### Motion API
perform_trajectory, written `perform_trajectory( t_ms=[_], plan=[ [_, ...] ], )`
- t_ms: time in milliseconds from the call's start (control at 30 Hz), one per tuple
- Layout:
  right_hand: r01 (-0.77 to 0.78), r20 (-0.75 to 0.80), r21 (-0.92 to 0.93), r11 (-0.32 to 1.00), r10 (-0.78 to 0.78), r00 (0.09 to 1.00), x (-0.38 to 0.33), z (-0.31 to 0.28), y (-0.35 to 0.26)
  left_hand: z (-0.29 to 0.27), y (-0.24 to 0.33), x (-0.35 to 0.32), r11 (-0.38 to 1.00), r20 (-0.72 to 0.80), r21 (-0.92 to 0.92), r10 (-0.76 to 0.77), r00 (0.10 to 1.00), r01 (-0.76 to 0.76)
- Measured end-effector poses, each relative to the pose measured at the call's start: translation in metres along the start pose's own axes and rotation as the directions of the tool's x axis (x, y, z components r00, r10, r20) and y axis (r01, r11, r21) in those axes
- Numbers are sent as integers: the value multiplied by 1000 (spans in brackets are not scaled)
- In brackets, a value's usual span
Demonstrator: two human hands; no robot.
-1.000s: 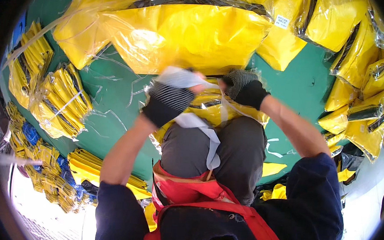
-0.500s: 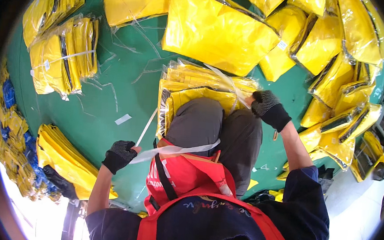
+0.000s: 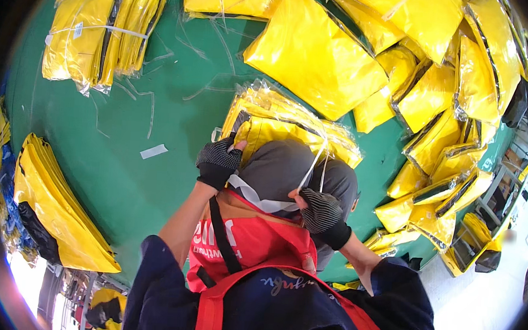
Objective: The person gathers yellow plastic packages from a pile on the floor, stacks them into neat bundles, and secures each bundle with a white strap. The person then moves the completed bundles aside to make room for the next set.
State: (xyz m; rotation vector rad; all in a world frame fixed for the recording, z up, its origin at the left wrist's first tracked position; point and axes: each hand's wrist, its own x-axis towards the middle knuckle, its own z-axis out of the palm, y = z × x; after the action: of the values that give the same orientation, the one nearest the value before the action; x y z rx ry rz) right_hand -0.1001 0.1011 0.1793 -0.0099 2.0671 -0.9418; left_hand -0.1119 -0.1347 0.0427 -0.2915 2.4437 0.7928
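Observation:
A bundle of folded yellow plastic-wrapped sheets (image 3: 279, 119) lies under my knees. A white strap (image 3: 320, 156) crosses its right part. My right hand (image 3: 321, 217), in a dark dotted glove with bare fingertips, is closed on that strap just above my lap. At the bundle's left near edge is my left hand (image 3: 219, 162), in a matching glove, its fingers curled. White strap shows on both sides of it, so it appears to grip the strap. A loose length of strap lies across my lap, over the red apron (image 3: 251, 234).
Strapped yellow bundles (image 3: 81, 36) lie at the far left on the green surface (image 3: 176, 117). Many folded yellow pieces (image 3: 319, 53) spread over the far side and right. A yellow stack (image 3: 56, 207) stands at the near left. Strap scraps and a white slip (image 3: 153, 151) lie between.
My left hand has moved from out at the left up to the bundle's edge. My right hand has pulled the strap from the bundle's right side down toward my lap. The view has shifted.

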Motion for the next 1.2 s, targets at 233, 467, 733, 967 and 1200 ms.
perform_trajectory(
  t_ms=[233,467,733,967,1200],
  plan=[
    [462,1,14,887,-462,887,-11,45,-38,15,-18,-3,997,-31,-80,15,999,-17],
    [380,332,-69,922,-338,881,236,94,-54,36,-83,-11,913,132,-408,56,990,3],
    [615,347,-335,713,-514,784,280,129,-37,-99,-52,-15,908,-126,-159,370,921,-387],
    [548,590,-196,813,-348,728,280,117,-52,-212,27,65,869,-159,-267,387,908,-417],
    [280,284,68,958,-287,915,281,114,-26,-175,32,117,745,-525,-286,404,749,-602]
  ],
)
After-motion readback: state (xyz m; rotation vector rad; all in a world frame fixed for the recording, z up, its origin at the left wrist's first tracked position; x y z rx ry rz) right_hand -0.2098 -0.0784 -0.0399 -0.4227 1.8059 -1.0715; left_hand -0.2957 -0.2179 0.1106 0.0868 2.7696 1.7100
